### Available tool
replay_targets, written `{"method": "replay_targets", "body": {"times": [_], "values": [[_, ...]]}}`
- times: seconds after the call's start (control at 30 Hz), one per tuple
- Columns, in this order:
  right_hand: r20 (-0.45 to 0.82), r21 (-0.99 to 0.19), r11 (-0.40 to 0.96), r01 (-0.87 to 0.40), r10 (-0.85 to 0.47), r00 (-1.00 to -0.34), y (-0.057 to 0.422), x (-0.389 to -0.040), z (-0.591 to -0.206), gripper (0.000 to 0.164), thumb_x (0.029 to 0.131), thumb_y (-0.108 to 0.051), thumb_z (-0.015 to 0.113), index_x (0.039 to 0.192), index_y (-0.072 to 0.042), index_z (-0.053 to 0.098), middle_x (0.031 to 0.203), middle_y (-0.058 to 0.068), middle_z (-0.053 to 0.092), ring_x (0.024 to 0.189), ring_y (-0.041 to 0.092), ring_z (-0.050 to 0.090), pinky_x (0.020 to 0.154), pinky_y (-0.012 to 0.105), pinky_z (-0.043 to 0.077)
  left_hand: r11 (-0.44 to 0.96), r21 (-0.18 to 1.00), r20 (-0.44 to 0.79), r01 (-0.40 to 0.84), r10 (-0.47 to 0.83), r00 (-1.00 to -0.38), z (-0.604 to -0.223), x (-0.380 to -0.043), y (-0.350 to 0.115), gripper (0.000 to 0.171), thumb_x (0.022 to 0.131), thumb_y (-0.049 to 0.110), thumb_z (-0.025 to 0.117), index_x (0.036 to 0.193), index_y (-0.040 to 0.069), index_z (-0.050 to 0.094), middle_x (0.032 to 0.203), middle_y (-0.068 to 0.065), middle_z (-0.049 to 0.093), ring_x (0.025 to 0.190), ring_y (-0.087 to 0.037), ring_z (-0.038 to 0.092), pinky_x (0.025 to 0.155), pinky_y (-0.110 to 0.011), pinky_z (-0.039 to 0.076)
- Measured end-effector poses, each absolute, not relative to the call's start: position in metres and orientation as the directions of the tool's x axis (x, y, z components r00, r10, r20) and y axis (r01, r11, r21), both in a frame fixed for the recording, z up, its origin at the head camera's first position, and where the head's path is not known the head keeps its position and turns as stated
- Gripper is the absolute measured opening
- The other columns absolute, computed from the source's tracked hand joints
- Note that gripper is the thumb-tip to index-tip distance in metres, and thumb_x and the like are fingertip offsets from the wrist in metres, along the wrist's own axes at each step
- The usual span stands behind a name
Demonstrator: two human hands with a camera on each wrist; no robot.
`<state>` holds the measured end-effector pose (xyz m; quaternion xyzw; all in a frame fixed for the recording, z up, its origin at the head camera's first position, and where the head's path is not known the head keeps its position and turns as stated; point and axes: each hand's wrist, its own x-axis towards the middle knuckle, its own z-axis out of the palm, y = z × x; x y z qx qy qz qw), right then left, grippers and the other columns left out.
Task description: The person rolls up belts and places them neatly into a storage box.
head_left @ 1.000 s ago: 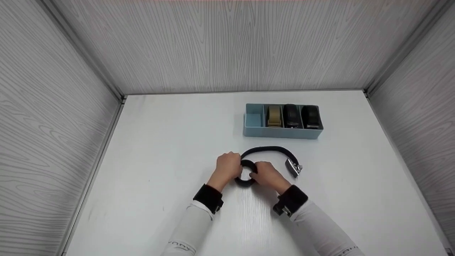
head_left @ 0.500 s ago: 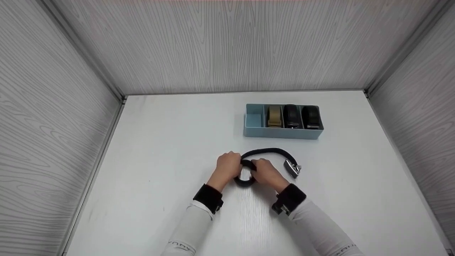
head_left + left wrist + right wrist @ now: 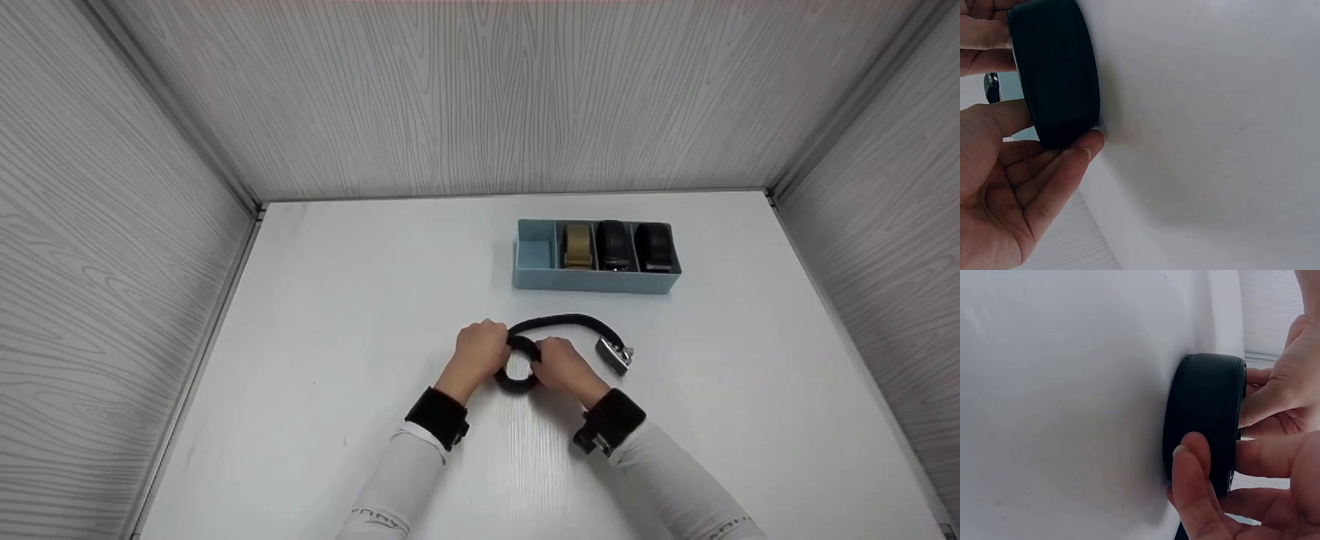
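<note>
A black leather belt [image 3: 515, 387] stands on edge on the table, partly wound into a round coil. Its loose length curves behind the hands to a silver buckle [image 3: 614, 355] at the right. On the coil's left side, my left hand [image 3: 481, 349] holds the wall between thumb and fingers. Opposite it, my right hand [image 3: 562, 366] pinches the right side. In the left wrist view the coil's smooth outer band [image 3: 1058, 73] hides part of the fingers. Stitching shows along the coil's edge [image 3: 1207, 394] in the right wrist view, where a fingertip presses its outside.
Behind the belt stands a blue divided box [image 3: 592, 280]. It bears a tan rolled belt [image 3: 578, 244] and two dark rolled belts, one [image 3: 613, 244] in the middle and one [image 3: 655, 244] at the right. Its leftmost compartment holds nothing. Grey wood-grain panels [image 3: 480, 97] enclose the white table [image 3: 337, 300].
The buckle has slid slightly left, and the belt's loose arc has flattened and come a little nearer. My right hand has shifted slightly along the coil; my left hand has stayed in place.
</note>
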<state>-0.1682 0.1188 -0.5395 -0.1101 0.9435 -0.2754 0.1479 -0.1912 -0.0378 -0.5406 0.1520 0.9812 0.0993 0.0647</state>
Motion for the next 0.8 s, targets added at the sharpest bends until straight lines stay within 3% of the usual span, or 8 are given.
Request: {"method": "replay_targets", "body": {"times": [0.17,0.43,0.6,0.8], "values": [[-0.207,-0.574,0.807,-0.139,-0.308,-0.929,0.119,-0.17,-0.5388,0.011,0.087,-0.001,0.062,0.076,-0.005,0.061,0.071,0.003,0.056,0.065,0.02,0.054,0.064,0.036,0.048,0.932,0.222,-0.09,0.286,0.312,-0.946,-0.5421,-0.1934,-0.0393,0.013,0.084,0.017,0.072,0.08,0.005,0.07,0.077,-0.01,0.068,0.068,-0.027,0.065,0.059,-0.041,0.051],[-0.299,-0.605,0.796,0.022,-0.201,-0.933,0.1267,-0.1611,-0.5382,0.018,0.087,-0.017,0.068,0.075,-0.006,0.06,0.065,0.004,0.059,0.057,0.017,0.056,0.053,0.031,0.045,0.941,0.221,-0.092,0.256,0.281,-0.955,-0.5423,-0.1922,-0.0373,0.012,0.084,0.015,0.072,0.085,0.003,0.071,0.083,-0.013,0.069,0.075,-0.031,0.067,0.061,-0.042,0.052],[-0.285,-0.588,0.809,-0.016,-0.226,-0.932,0.1241,-0.1637,-0.538,0.016,0.085,-0.01,0.064,0.071,-0.006,0.06,0.064,0.004,0.057,0.056,0.017,0.053,0.053,0.031,0.044,0.941,0.21,-0.114,0.266,0.294,-0.949,-0.5399,-0.1937,-0.0368,0.008,0.083,0.013,0.071,0.082,0.005,0.07,0.081,-0.011,0.069,0.073,-0.029,0.066,0.062,-0.041,0.052],[-0.277,-0.602,0.796,-0.072,-0.292,-0.916,0.1214,-0.1679,-0.5383,0.016,0.09,-0.004,0.06,0.074,-0.006,0.062,0.064,0.001,0.055,0.056,0.015,0.054,0.053,0.03,0.046,0.929,0.201,-0.104,0.31,0.335,-0.936,-0.5374,-0.1942,-0.0377,0.01,0.084,0.014,0.072,0.082,0.004,0.069,0.08,-0.011,0.069,0.072,-0.029,0.066,0.062,-0.041,0.053]]}}
